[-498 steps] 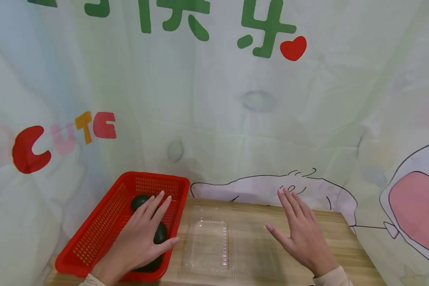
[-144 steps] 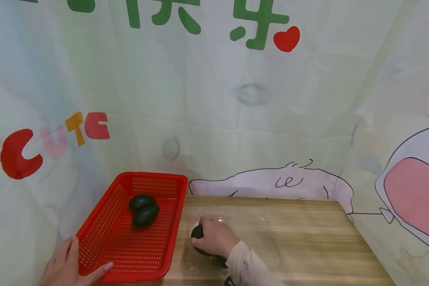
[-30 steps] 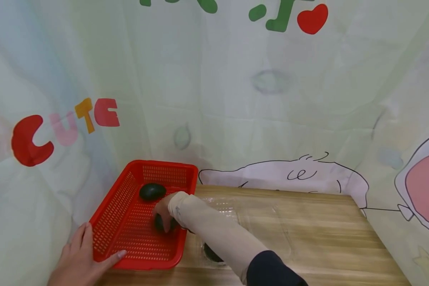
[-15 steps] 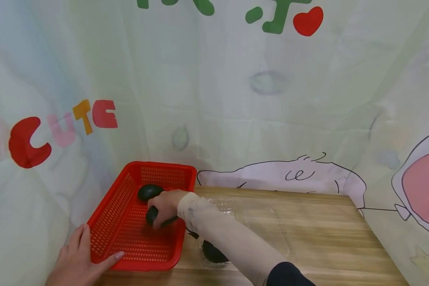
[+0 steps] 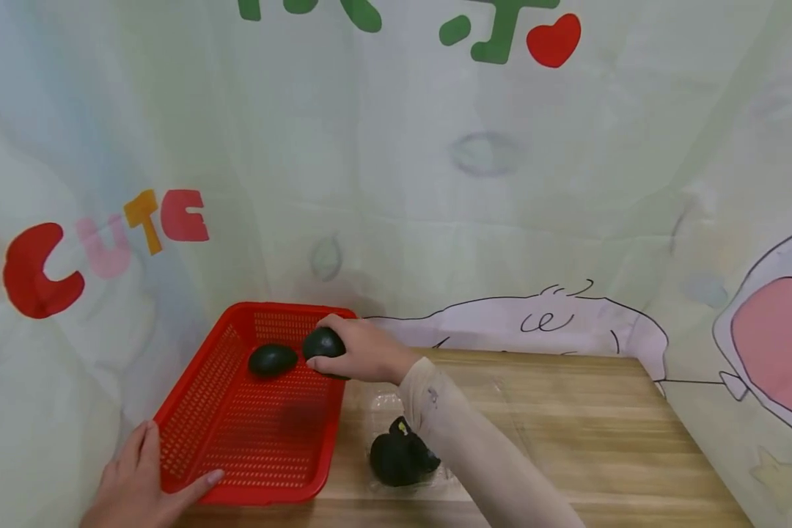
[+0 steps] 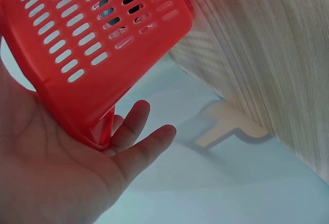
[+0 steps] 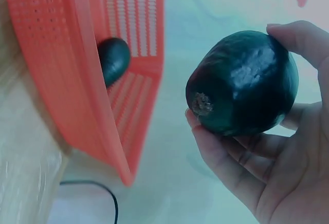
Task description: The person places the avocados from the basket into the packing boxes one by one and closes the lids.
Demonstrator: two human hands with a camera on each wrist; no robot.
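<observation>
My right hand (image 5: 369, 352) holds a dark green avocado (image 5: 323, 345) between thumb and fingers, above the right rim of the red basket (image 5: 326, 447). In the right wrist view, the stem scar of this held avocado (image 7: 244, 82) shows. One other avocado (image 5: 273, 360) lies near the far end inside the basket. My left hand (image 5: 135, 477) rests on the basket's near left corner with its fingers extended; the left wrist view shows the corner against the palm (image 6: 51, 167). Right of the basket, dark avocados (image 5: 396, 462) sit in a clear plastic container (image 5: 384, 400), partly hidden by my right sleeve.
The clear lid (image 5: 501, 400) lies spread to the right of the container, its outline faint on the wooden table (image 5: 600, 433). A printed curtain (image 5: 396, 183) hangs behind the table and along both sides. A small black piece (image 5: 401, 425) shows beside the right sleeve.
My right hand has lifted one avocado from the basket floor and moved up and right over the rim. The left hand stays on the basket corner. Earlier, two avocados lay together in the basket.
</observation>
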